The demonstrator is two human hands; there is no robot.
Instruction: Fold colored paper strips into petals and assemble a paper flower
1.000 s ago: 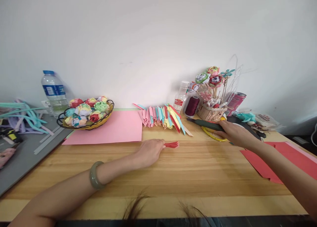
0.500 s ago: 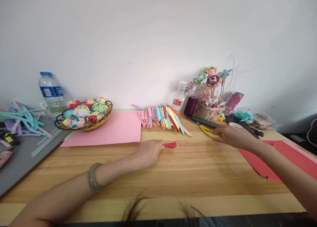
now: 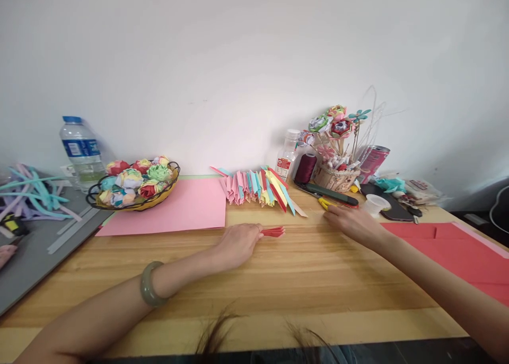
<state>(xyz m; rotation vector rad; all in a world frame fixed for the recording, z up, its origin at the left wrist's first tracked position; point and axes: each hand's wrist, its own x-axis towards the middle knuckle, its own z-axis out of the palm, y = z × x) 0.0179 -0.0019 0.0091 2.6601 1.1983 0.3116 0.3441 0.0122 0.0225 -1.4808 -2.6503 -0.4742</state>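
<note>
My left hand (image 3: 240, 245), with a green bangle on the wrist, rests near the middle of the wooden table. Its fingers pinch a small bundle of folded red paper strips (image 3: 273, 231), whose ends fan out to the right. On the right, my right hand (image 3: 352, 223) is curled over a yellow-handled tool (image 3: 325, 203). Only a bit of yellow shows beyond the fingertips, and the kind of tool is hidden. Behind, between the hands, stands a row of folded strips (image 3: 254, 186) in pink, blue, yellow and red.
Pink paper (image 3: 191, 210) and a basket of paper flowers (image 3: 163, 194) lie at left, by a water bottle (image 3: 81, 152). A thread spool (image 3: 305, 169), flower pot (image 3: 336, 179), small white cup (image 3: 376, 206) and phone-like black slab (image 3: 397, 213) stand at right, behind red paper (image 3: 445, 252).
My right hand has moved left and toward me, now covering most of the yellow handles and uncovering the white cup. My left hand keeps still with the red strips.
</note>
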